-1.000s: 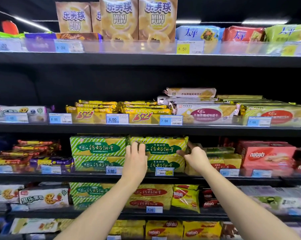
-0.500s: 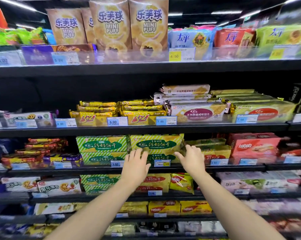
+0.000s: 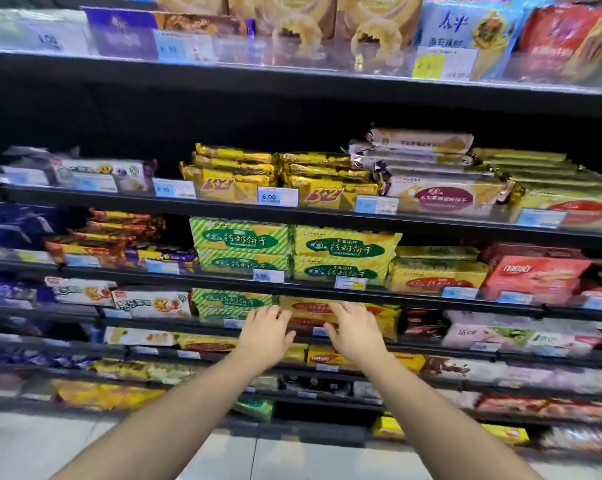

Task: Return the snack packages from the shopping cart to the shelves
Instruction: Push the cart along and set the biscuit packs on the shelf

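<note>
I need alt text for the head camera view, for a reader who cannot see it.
The left hand and right hand, both open and empty, reach toward yellow biscuit packs in a shop, shelved just below green striped biscuit packs.

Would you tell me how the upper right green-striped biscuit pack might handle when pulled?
The green-striped biscuit pack holds a boxy shape, so probably stiff. Its glossy wrap looks slippery. Flat on the pack below, it should slide, not tip.

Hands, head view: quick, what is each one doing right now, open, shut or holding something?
Left hand: open, fingers straight, holding nothing.
Right hand: open, fingers spread, holding nothing.
</note>
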